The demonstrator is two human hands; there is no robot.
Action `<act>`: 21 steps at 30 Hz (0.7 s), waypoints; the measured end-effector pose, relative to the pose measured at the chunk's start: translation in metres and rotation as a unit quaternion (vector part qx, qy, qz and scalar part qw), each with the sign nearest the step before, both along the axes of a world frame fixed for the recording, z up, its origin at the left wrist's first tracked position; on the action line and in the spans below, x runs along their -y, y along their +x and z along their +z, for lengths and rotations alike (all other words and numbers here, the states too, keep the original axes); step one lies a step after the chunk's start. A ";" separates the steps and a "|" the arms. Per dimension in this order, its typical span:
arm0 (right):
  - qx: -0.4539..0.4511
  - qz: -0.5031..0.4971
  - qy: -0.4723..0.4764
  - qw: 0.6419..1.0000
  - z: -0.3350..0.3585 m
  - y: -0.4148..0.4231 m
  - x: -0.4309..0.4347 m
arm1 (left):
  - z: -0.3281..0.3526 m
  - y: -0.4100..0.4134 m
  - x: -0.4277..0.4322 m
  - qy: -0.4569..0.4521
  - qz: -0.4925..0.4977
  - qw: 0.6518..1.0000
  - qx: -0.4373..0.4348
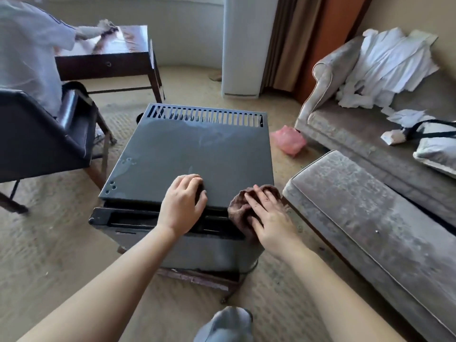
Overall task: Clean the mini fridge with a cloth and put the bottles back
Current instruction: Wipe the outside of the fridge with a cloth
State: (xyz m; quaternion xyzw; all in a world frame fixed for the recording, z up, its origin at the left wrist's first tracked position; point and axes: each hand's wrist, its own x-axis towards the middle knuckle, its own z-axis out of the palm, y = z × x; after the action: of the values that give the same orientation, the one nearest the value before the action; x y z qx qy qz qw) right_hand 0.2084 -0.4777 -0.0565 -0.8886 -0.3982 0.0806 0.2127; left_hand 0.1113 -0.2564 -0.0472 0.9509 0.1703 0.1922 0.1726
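Note:
The grey mini fridge [187, 149] stands on the carpet in front of me, its flat top facing up with a slotted vent along the far edge. My left hand [182, 203] rests on the near edge of the top, fingers curled loosely over it. At the top's near right corner my right hand [269, 215] presses flat on a crumpled brown cloth [240, 208]. The door's upper rim shows just below the top, slightly ajar. No bottles are in view.
A grey ottoman [370, 213] sits close on the right, a sofa [357, 124] with white linen behind it. A pink bag [288, 140] lies on the carpet. To the left are a dark chair [44, 134], a seated person [27, 50] and a wooden desk [111, 55].

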 end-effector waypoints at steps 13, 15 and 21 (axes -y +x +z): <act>0.017 0.144 0.001 0.989 0.010 0.129 -0.048 | -0.007 0.004 0.001 -0.015 0.214 0.975 0.047; 0.027 0.187 0.016 0.982 0.008 0.142 -0.043 | -0.007 0.006 0.000 -0.013 0.241 0.970 0.035; 0.001 0.228 0.049 0.973 0.010 0.202 -0.076 | -0.003 0.011 0.004 0.012 0.267 0.963 -0.017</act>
State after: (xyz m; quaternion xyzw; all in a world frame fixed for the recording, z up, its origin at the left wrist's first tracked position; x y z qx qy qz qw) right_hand 0.4105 -0.4014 -0.0467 -0.7634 -0.5936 0.1068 0.2315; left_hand 0.1222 -0.2603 -0.0505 0.8762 0.4185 0.2172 0.1002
